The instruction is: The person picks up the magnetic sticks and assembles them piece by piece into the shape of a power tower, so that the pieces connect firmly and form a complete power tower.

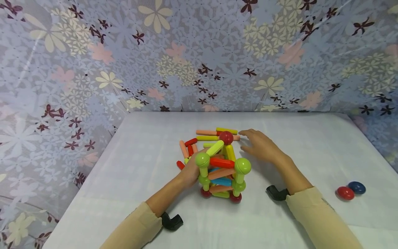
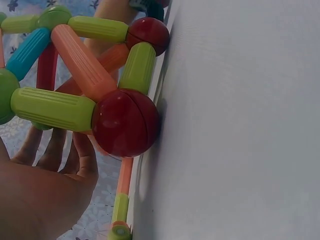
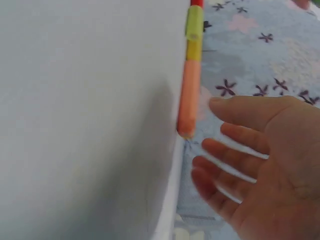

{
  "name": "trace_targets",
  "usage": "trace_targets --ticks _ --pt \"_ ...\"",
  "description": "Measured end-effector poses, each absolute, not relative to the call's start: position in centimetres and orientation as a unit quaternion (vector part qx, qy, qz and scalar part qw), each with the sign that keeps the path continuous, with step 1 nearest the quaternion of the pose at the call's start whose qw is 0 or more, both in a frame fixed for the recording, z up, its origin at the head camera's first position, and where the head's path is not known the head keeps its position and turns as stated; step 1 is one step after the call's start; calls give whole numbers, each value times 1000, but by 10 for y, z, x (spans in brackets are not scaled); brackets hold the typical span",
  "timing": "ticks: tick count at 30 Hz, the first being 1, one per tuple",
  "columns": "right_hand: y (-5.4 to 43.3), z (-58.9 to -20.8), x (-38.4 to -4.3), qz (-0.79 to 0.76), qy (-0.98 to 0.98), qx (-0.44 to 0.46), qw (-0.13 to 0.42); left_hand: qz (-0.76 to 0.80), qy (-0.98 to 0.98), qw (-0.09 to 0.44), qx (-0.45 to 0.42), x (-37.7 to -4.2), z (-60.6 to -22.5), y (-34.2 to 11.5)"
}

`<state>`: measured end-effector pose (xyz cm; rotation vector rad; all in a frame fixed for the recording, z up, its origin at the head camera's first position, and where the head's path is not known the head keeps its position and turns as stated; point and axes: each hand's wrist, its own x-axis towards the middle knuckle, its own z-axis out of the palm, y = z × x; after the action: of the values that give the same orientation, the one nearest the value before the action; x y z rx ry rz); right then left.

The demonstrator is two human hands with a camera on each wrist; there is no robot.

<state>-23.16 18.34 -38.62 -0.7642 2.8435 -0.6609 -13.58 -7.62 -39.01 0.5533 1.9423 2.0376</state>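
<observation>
A frame of magnetic building sticks and balls (image 1: 221, 163) stands upright on the white table, with green and dark red balls at its corners. My left hand (image 1: 191, 172) holds it from its left side, the fingers passing behind the sticks. In the left wrist view, the frame's green stick (image 2: 52, 109) partly hides these fingers (image 2: 85, 155). Beyond the frame to the right, my right hand (image 1: 262, 147) hovers with spread fingers and nothing in them. Its fingertips are close to the end of a peach stick (image 3: 189, 97) in the right wrist view.
Loose yellow, peach and red sticks (image 1: 206, 132) lie behind the frame, with more red and peach sticks (image 1: 183, 148) to its left. A red ball (image 1: 345, 193) and a blue ball (image 1: 357, 187) sit at the right. A flowered cloth (image 1: 199, 55) hangs behind the table.
</observation>
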Motion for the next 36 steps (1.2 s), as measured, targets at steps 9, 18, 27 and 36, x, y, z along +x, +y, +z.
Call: trace_targets --ticks 9,18,27,36 --pt "150 -393 -260 -273 922 -275 10 717 657 148 181 -136 -390 -77" --pt "130 -398 -275 -201 940 -271 51 709 659 143 207 -137 -394 -77" --pt "133 -398 -277 -171 949 -253 74 715 652 144 206 -137 -394 -78" --pt "147 -397 -266 -166 937 -299 64 713 656 136 205 -137 -395 -78"
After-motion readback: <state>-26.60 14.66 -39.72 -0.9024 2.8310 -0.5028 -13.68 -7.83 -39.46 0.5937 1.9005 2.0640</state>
